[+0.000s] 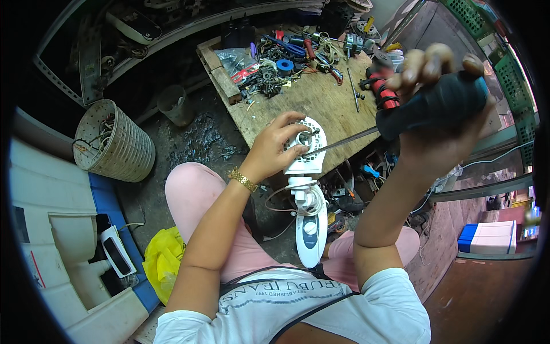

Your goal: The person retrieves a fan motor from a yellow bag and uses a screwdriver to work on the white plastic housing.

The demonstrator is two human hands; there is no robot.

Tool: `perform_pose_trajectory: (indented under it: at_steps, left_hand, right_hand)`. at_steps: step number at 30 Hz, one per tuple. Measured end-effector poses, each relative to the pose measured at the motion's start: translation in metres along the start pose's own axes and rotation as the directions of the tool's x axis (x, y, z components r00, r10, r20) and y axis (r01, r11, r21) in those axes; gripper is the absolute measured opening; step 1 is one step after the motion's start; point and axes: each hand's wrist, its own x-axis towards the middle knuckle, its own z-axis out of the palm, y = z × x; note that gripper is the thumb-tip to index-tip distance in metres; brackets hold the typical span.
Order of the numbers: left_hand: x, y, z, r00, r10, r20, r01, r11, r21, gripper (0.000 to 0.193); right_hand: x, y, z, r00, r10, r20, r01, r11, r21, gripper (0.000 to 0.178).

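My left hand point(276, 144) grips a white electric fan body point(303, 167) by its perforated motor housing, at the near edge of the wooden table. The thumb and fingers lie around a round opening with a metal shaft point(309, 136) in it. In my raised right hand point(429, 150) is a large screwdriver point(438, 106) with a thick black handle. Its long blade slants down to the left, and the tip is at the housing beside my left thumb. A coiled white cord point(314, 202) hangs around the fan's neck. Below it a control panel point(310, 234) with a white knob points toward my lap.
Tools, a blue tape roll point(285, 67) and small parts crowd the far side of the wooden table point(321, 109). A red-and-black tool point(382, 92) lies at its right. A white basket point(117, 146), a bucket point(175, 105) and a yellow plastic bag point(163, 261) stand at the left.
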Motion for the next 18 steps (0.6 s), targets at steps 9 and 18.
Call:
perform_pose_trajectory:
  at_steps: [9, 18]
  left_hand:
    - [0.003, -0.004, -0.002, 0.996, -0.038, -0.076, 0.035, 0.999, -0.040, 0.036]
    - [0.002, -0.003, -0.006, 0.993, -0.117, -0.015, 0.115, 0.988, -0.106, 0.040]
  right_hand:
    - [-0.076, 0.071, -0.005, 0.876, 0.347, 0.334, -0.442, 0.855, 0.270, 0.036]
    - [-0.096, 0.084, 0.002, 0.950, 0.310, -0.041, -0.284, 0.909, 0.305, 0.028]
